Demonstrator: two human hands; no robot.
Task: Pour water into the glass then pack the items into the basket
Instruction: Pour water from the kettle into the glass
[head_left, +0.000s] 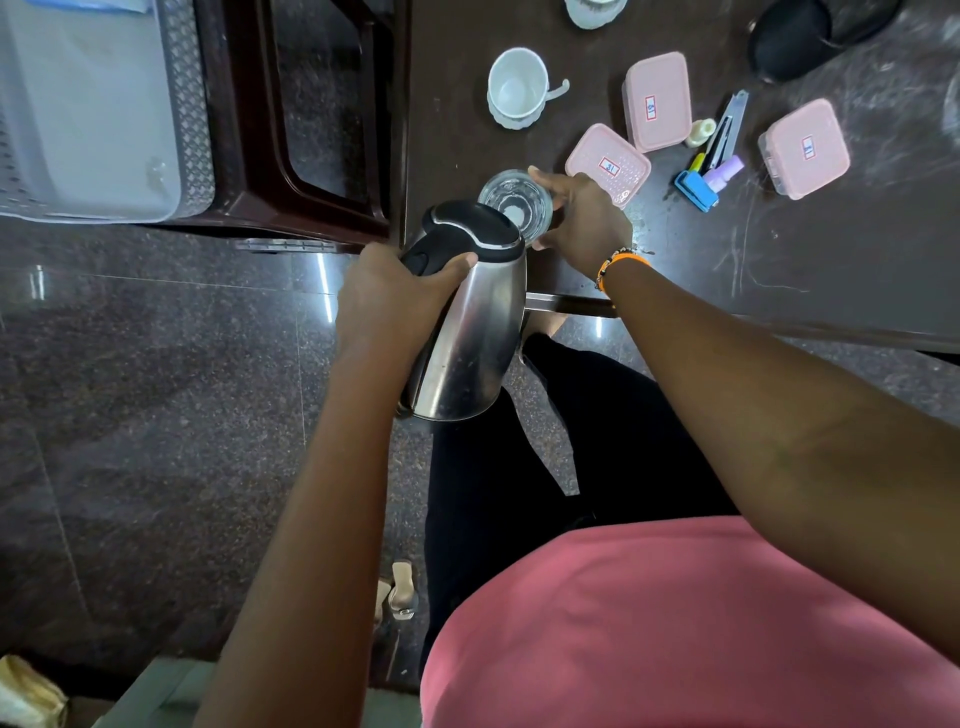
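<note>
Gripping the kettle (467, 322) handle, your left hand (395, 296) tipped its spout toward 12 o'clock; your right hand (582, 218), wrapped around the glass (511, 200), should have steadied it.

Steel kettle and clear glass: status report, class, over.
Left hand grips steel kettle, tipped over clear glass. Right hand steadies glass on dark table. Nothing obstructing.

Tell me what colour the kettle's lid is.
Black, with a silver trim line; the kettle lid shows clearly in the head view.
</note>
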